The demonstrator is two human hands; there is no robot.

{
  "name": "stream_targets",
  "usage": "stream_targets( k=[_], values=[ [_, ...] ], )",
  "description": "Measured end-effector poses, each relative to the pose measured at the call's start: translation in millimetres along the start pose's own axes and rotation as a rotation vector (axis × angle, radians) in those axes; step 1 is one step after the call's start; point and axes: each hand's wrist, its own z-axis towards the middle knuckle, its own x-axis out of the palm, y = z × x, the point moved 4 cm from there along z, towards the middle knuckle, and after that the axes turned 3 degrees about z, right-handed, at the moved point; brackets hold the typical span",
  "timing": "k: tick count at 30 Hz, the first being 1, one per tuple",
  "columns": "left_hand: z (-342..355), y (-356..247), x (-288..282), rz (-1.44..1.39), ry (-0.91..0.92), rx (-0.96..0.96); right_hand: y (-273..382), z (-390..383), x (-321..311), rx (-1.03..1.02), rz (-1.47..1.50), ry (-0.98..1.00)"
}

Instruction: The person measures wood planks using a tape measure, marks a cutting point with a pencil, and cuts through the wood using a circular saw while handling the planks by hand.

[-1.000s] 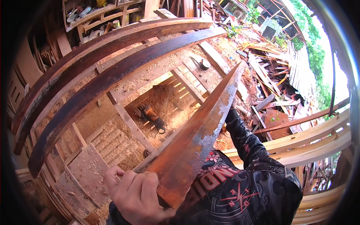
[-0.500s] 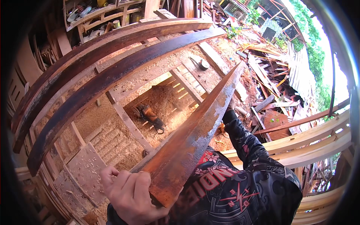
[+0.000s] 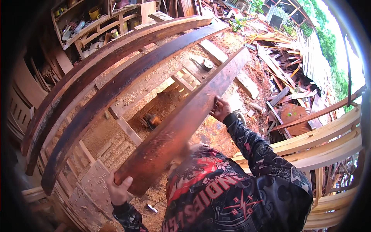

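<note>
A long reddish-brown plank (image 3: 181, 123), judged heavy, stiff and rough, is held slanting from 7 to 1 o'clock, the left hand (image 3: 118, 189) closed around its near end, the right hand (image 3: 221, 109) clasped on its edge midway.

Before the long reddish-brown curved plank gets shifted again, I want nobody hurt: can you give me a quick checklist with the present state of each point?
1. Left hand grips the near end of the long reddish-brown curved wooden plank: ok.
2. Right hand holds the plank's edge further along: ok.
3. Plank off the two dark curved wooden beams beside it: ok.
4. Far tip free of the scrap wood pile: cannot tell.
5. Footing on the sawdust-covered ground: cannot tell.
</note>
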Motion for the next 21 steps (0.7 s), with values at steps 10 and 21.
stream_targets(
  k=[10, 21],
  values=[
    [18, 102, -8, -0.342, 0.066, -0.289, -9, 11, -21, 0.065, -0.155, -0.023],
    [61, 169, 54, -0.321, 0.102, -0.41, 104, 45, -74, 0.082, -1.328, -0.176]
  ],
)
